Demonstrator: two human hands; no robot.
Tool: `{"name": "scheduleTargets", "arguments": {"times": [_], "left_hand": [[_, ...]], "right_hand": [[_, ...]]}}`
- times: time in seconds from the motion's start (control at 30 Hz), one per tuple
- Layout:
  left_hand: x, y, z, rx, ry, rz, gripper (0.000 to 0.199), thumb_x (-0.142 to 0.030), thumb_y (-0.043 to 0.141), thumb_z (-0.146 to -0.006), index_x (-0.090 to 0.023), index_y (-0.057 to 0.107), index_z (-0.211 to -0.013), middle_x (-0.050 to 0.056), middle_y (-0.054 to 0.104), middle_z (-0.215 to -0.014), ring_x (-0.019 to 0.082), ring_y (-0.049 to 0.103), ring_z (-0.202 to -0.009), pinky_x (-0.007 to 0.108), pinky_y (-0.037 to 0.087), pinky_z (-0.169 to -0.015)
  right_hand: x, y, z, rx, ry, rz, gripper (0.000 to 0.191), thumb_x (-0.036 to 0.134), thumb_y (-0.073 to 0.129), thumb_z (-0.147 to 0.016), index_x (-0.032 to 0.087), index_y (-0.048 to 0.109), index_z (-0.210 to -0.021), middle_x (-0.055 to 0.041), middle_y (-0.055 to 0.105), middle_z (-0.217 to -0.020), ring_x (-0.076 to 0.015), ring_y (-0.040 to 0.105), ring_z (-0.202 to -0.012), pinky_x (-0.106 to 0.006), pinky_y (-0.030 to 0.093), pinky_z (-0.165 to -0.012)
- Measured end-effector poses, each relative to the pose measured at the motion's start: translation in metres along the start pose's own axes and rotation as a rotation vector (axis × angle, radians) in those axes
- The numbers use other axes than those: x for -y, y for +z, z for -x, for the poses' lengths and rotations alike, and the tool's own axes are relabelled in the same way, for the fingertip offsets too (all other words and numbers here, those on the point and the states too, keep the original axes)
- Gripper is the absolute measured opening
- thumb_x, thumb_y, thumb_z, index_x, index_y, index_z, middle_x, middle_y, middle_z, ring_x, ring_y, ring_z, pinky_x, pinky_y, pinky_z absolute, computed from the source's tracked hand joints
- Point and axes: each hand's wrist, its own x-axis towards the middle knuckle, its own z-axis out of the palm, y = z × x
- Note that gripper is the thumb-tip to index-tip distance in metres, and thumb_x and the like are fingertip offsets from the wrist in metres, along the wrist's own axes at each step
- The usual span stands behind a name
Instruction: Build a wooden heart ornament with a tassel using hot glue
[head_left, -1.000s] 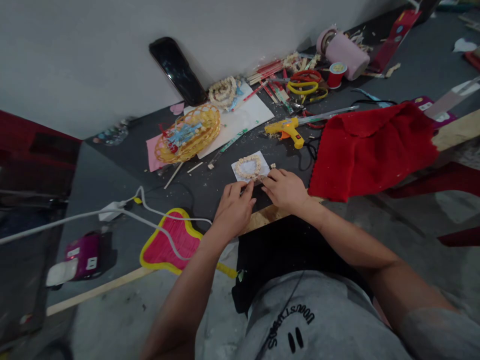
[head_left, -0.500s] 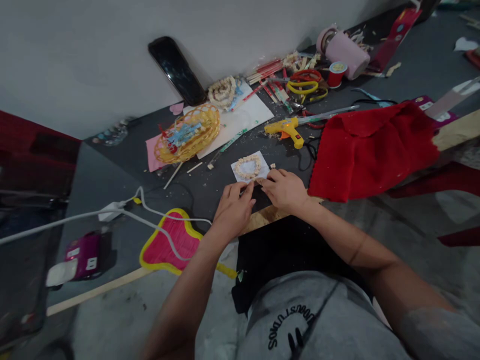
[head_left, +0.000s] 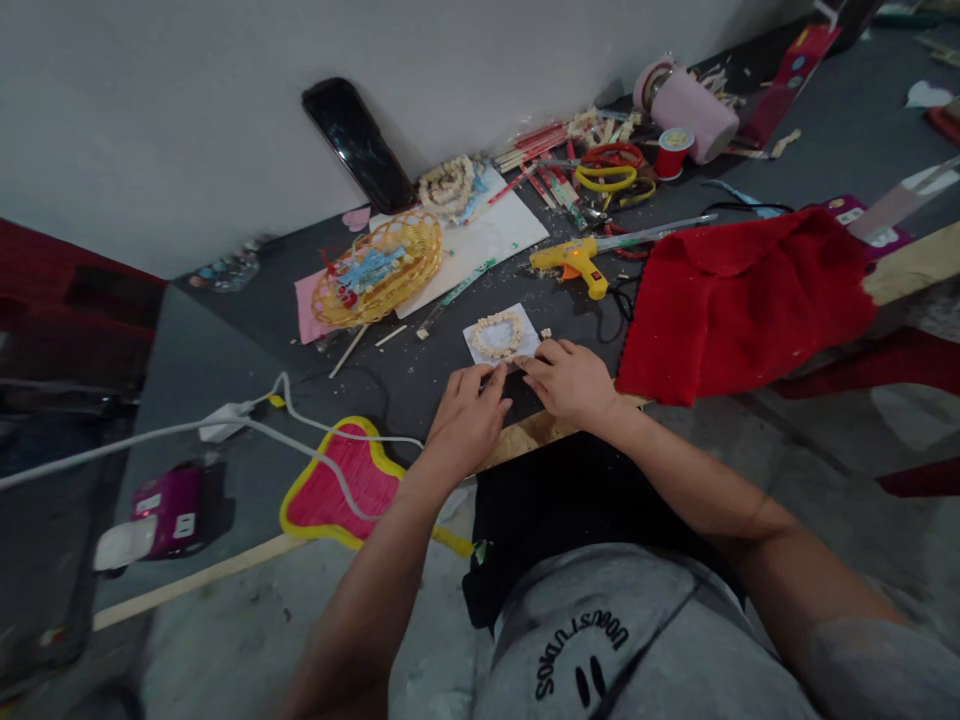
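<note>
A ring of small pale pieces [head_left: 496, 334] lies on a white paper square [head_left: 529, 328] on the dark table. At the paper's near edge, my left hand [head_left: 470, 412] has its fingers bent and pressed together, fingertips at the lower rim of the ring. My right hand [head_left: 571, 380] comes in from the right with its fingers closed and fingertips close to the left ones. Whatever is between the fingertips of either hand is too small to make out. A small pale piece [head_left: 546, 333] lies just right of the paper.
A yellow glue gun [head_left: 574, 262] lies behind the paper, a red cloth [head_left: 750, 300] to the right. Further back are a yellow basket [head_left: 420, 270], scissors [head_left: 606, 180], a thread spool [head_left: 673, 155] and a phone [head_left: 358, 145]. White cables [head_left: 300, 425] cross a pink-and-yellow piece [head_left: 345, 485].
</note>
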Motion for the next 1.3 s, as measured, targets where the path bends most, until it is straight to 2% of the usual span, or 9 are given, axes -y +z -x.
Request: {"name": "scheduleTargets", "arguments": {"times": [0.27, 0.43, 0.63, 0.87, 1.07, 1.3], "left_hand": [[0.012, 0.003, 0.0, -0.034, 0.022, 0.058, 0.045, -0.021, 0.048, -0.094, -0.015, 0.052, -0.138, 0.016, 0.056, -0.124, 0.028, 0.051, -0.114, 0.045, 0.048, -0.1], [0.017, -0.002, -0.007, -0.048, -0.029, 0.004, 0.045, -0.012, 0.042, -0.092, -0.012, 0.056, -0.134, 0.015, 0.058, -0.124, 0.027, 0.051, -0.113, 0.041, 0.049, -0.097], [0.027, -0.003, -0.02, -0.052, -0.076, -0.02, 0.052, -0.006, 0.041, -0.088, -0.016, 0.054, -0.137, 0.015, 0.057, -0.125, 0.027, 0.053, -0.109, 0.04, 0.05, -0.09], [0.041, 0.001, -0.025, -0.1, -0.003, -0.007, 0.039, -0.015, 0.042, -0.093, -0.018, 0.061, -0.127, 0.012, 0.061, -0.117, 0.026, 0.054, -0.108, 0.038, 0.05, -0.092], [0.045, 0.01, -0.022, -0.217, 0.075, 0.043, 0.04, -0.009, 0.042, -0.091, -0.016, 0.063, -0.125, 0.013, 0.062, -0.113, 0.025, 0.055, -0.106, 0.039, 0.049, -0.095], [0.045, 0.014, -0.02, -0.204, 0.09, 0.056, 0.048, -0.004, 0.044, -0.087, -0.018, 0.061, -0.129, 0.013, 0.063, -0.116, 0.027, 0.055, -0.107, 0.039, 0.05, -0.09]], "right_hand": [[-0.003, 0.006, 0.001, -0.034, -0.01, 0.003, 0.038, 0.029, 0.043, -0.1, 0.02, 0.06, -0.132, -0.0124, 0.063, -0.117, -0.0251, 0.057, -0.101, -0.037, 0.044, -0.088], [-0.004, 0.002, 0.002, -0.025, -0.025, 0.009, 0.039, 0.025, 0.043, -0.099, 0.017, 0.061, -0.132, -0.0131, 0.065, -0.115, -0.025, 0.058, -0.103, -0.037, 0.046, -0.092], [-0.008, -0.005, 0.002, -0.07, -0.061, -0.033, 0.035, 0.022, 0.041, -0.1, 0.012, 0.066, -0.123, -0.0129, 0.068, -0.107, -0.023, 0.06, -0.101, -0.035, 0.047, -0.097], [-0.011, -0.006, -0.009, -0.128, -0.058, -0.036, 0.033, 0.02, 0.04, -0.099, 0.013, 0.067, -0.117, -0.0128, 0.068, -0.107, -0.0231, 0.06, -0.106, -0.036, 0.047, -0.098], [-0.011, -0.001, -0.015, -0.168, -0.039, -0.037, 0.034, 0.022, 0.039, -0.099, 0.016, 0.068, -0.117, -0.0125, 0.068, -0.106, -0.0229, 0.061, -0.101, -0.037, 0.049, -0.095], [-0.009, -0.001, -0.015, -0.149, -0.024, -0.018, 0.033, 0.024, 0.041, -0.1, 0.016, 0.069, -0.115, -0.0112, 0.069, -0.105, -0.0221, 0.062, -0.101, -0.035, 0.049, -0.095]]}}
